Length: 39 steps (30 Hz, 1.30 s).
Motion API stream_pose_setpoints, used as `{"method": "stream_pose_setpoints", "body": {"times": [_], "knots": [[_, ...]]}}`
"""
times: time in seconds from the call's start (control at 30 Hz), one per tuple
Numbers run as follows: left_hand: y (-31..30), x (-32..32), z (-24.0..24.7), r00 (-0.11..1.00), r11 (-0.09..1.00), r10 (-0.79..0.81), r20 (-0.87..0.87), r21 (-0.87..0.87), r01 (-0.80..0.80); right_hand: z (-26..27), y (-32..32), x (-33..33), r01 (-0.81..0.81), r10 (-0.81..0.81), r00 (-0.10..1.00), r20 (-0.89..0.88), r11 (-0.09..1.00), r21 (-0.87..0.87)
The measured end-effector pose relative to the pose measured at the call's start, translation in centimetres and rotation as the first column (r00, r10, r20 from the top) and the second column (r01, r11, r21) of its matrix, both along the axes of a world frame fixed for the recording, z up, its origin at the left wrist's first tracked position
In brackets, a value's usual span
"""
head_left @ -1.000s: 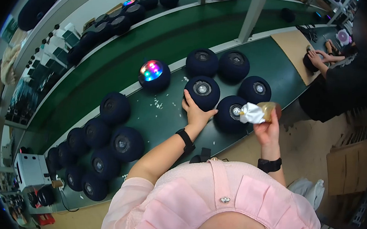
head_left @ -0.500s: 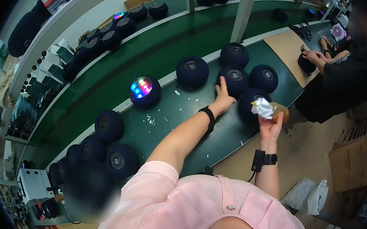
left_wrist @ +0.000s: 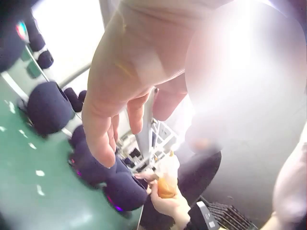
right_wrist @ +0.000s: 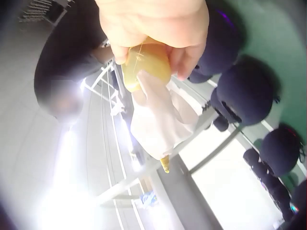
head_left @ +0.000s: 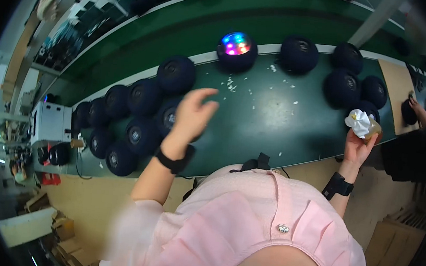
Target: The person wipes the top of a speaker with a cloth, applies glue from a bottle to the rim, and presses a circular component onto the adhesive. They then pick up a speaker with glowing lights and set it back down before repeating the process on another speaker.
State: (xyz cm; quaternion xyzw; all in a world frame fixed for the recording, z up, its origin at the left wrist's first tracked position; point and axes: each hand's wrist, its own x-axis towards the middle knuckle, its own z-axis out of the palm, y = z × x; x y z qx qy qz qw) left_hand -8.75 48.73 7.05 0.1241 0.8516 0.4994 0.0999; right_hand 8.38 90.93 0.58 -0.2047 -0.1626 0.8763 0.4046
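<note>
My left hand point(head_left: 194, 115) hovers at the left group of dark round speakers, fingers loosely spread and holding nothing. It overlaps one speaker point(head_left: 167, 116) in the head view. In the left wrist view the same hand point(left_wrist: 139, 62) has its fingers extended over the green tabletop. My right hand point(head_left: 357, 151) grips a squeeze bottle point(right_wrist: 146, 64) of amber liquid, its neck wrapped in white material point(right_wrist: 160, 115) with a narrow yellow nozzle point(right_wrist: 165, 164) poking out. Behind the bottle stands a cluster of several dark speakers point(head_left: 341, 89), one partly hidden by it.
At the back edge sit a speaker with glowing coloured lights point(head_left: 236, 50) and another dark speaker point(head_left: 299, 54). White flakes point(head_left: 231, 85) dot the green table point(head_left: 260, 117). A white box-shaped machine point(head_left: 52, 121) stands far left. Another person point(head_left: 411, 152) works at a brown board point(head_left: 395, 94) on the right.
My left hand has left the speakers on the right and swung over to the left group. The head view has turned left. My right hand still holds the bottle.
</note>
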Motion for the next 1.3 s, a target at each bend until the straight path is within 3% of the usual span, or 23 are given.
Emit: {"method": "stream_pose_setpoints", "body": {"times": [0.07, 0.13, 0.2, 0.27, 0.3, 0.4, 0.47, 0.53, 0.57, 0.63, 0.67, 0.73, 0.87, 1.0, 1.13, 1.2, 1.3], "knots": [[-6.8, -0.7, -1.6, 0.927, 0.932, 0.217, -0.304, -0.217, -0.29, 0.7, -2.5, -2.0, -0.148, 0.149, 0.989, 0.014, 0.988, -0.033], [-11.0, -0.3, -2.1, 0.934, 0.874, 0.316, -0.17, -0.33, -0.356, 0.9, -4.8, -4.3, -0.286, 0.284, 0.958, -0.041, 0.956, -0.059], [-12.6, 0.6, -2.7, 0.987, 0.906, 0.16, -0.002, -0.396, -0.148, 0.6, -6.9, -6.6, -0.381, 0.379, 0.924, -0.046, 0.918, -0.113], [-10.8, 2.1, -2.3, 0.998, 0.839, 0.061, -0.033, -0.54, -0.069, 1.3, -9.6, -8.4, -0.486, 0.483, 0.874, -0.054, 0.863, -0.14], [-9.4, 2.8, -1.8, 0.995, 0.745, 0.075, -0.065, -0.659, -0.099, 1.4, -10.8, -9.3, -0.489, 0.487, 0.872, -0.055, 0.861, -0.138], [-7.2, 3.5, -2.1, 0.997, 0.807, 0.066, -0.032, -0.587, -0.072, 2.4, -14.6, -10.9, -0.594, 0.599, 0.801, 0.005, 0.795, -0.123], [-5.5, 3.9, -2.7, 0.997, 0.912, 0.077, 0.009, -0.404, -0.067, 2.4, -16.0, -11.8, -0.631, 0.637, 0.77, 0.038, 0.768, -0.111], [-3.6, 3.6, -4.2, 0.937, 0.883, -0.02, -0.35, -0.446, -0.148, 1.9, -16.7, -12.5, -0.642, 0.647, 0.761, 0.043, 0.761, -0.093], [-2.6, 3.0, -4.7, 0.936, 0.885, -0.032, -0.351, -0.445, -0.136, 1.7, -16.8, -12.7, -0.661, 0.665, 0.745, 0.053, 0.746, -0.079], [-0.5, 0.8, -5.5, 0.795, 0.939, 0.001, -0.606, -0.273, -0.21, 1.9, -17.3, -13.0, -0.636, 0.64, 0.764, 0.083, 0.769, -0.071], [0.3, 0.0, -5.6, 0.795, 0.942, -0.003, -0.606, -0.269, -0.202, 1.9, -17.4, -13.2, -0.621, 0.624, 0.773, 0.114, 0.781, -0.065], [1.4, -1.1, -5.8, 0.901, 0.959, -0.046, -0.43, -0.27, -0.08, 1.6, -17.0, -13.5, -0.615, 0.616, 0.777, 0.13, 0.787, -0.055], [1.9, -1.3, -5.9, 0.911, 0.956, -0.023, -0.411, -0.275, -0.1, 1.6, -16.7, -14.4, -0.595, 0.579, 0.793, 0.188, 0.803, 0.037], [2.0, -1.2, -5.4, 0.869, 0.943, -0.069, -0.49, -0.317, -0.104, 1.5, -17.4, -15.2, -0.551, 0.483, 0.819, 0.311, 0.813, 0.189], [2.2, -1.4, -5.7, 0.831, 0.92, -0.126, -0.542, -0.378, -0.107, 1.8, -18.1, -16.0, -0.546, 0.481, 0.834, 0.269, 0.79, 0.279], [2.4, -1.6, -5.8, 0.83, 0.909, -0.133, -0.542, -0.4, -0.116, 2.0, -18.5, -16.5, -0.585, 0.512, 0.811, 0.283, 0.721, 0.372], [2.4, -1.8, -6.2, 0.821, 0.894, -0.156, -0.548, -0.432, -0.118, 1.0, -19.0, -17.6, -0.52, 0.43, 0.854, 0.293, 0.727, 0.448]]}}
